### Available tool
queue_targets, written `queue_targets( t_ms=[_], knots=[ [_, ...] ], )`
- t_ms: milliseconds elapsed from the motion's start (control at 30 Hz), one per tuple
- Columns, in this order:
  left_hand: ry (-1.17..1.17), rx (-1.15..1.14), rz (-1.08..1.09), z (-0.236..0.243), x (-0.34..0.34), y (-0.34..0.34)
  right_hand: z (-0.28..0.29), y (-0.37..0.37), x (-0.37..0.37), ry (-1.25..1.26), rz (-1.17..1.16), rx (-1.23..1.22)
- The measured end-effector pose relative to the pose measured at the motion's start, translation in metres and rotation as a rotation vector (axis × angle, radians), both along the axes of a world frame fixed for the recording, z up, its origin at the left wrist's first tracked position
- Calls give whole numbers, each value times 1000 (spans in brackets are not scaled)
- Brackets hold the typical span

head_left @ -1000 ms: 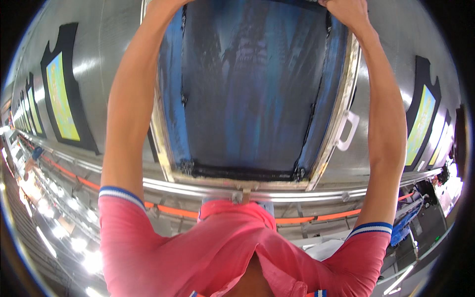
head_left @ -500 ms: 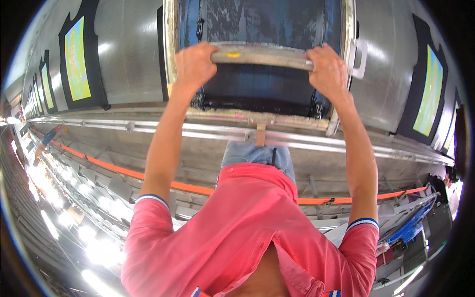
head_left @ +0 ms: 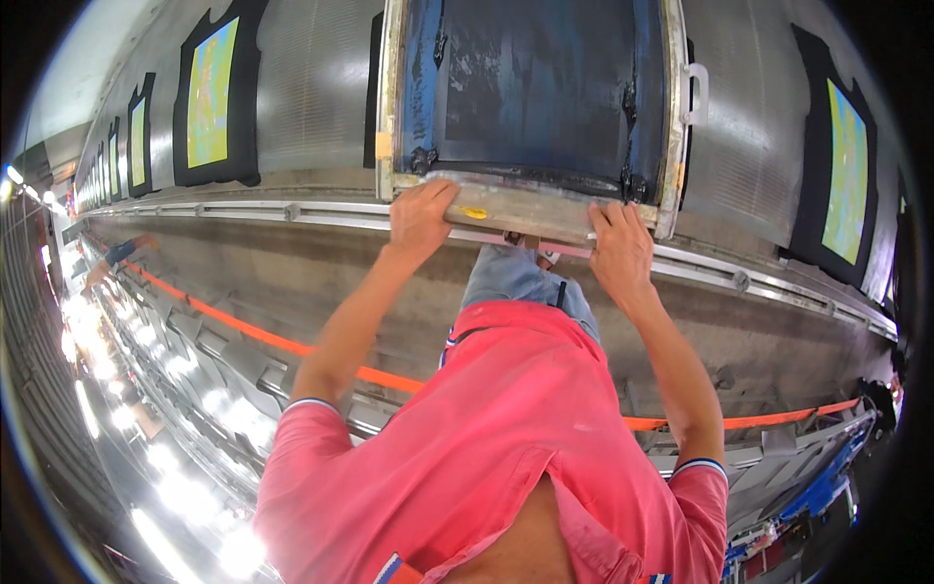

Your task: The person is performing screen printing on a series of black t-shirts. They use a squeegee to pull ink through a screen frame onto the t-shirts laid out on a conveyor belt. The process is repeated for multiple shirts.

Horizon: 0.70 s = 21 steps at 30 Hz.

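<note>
I had the squeegee (head_left: 530,202) crosswise, long axis left-right, at the screen's (head_left: 387,97) near edge | left grip (head_left: 423,219), right grip (head_left: 623,243) curled over its ends

Can't read any lettering, number or sign. Can only spot a yellow mark (head_left: 473,212) on the pale bar (head_left: 535,207) between left hand (head_left: 420,220) and right hand (head_left: 624,245) (not legible as a character), plus yellow-green prints (head_left: 211,92) on black fabric pieces (head_left: 244,107) beyond both hands, likewise unreadable.
</note>
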<state>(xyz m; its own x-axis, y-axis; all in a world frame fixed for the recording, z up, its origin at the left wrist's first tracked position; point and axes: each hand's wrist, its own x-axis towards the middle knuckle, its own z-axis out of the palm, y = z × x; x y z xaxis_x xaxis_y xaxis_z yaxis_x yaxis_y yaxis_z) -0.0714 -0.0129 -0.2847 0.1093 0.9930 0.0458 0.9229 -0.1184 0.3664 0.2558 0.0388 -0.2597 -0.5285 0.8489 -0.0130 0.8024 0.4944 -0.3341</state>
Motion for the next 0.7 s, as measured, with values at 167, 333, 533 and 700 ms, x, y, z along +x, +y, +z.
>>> queue_targets(
  t_ms=[167, 333, 533, 700],
  knots=[
    [60, -207, 21, 49, -20, 108, 40, 117, -7, -25, 35, -128],
    [220, -175, 2, 33, -45, 319, 13, 335, -37, -224, 24, -150],
    [352, -96, 6, 7, -84, 528, -5, 538, -60, -231, 79, -27],
    [403, 138, -23, 22, -93, 558, -26, 598, -75, -288, 113, 134]
  ],
)
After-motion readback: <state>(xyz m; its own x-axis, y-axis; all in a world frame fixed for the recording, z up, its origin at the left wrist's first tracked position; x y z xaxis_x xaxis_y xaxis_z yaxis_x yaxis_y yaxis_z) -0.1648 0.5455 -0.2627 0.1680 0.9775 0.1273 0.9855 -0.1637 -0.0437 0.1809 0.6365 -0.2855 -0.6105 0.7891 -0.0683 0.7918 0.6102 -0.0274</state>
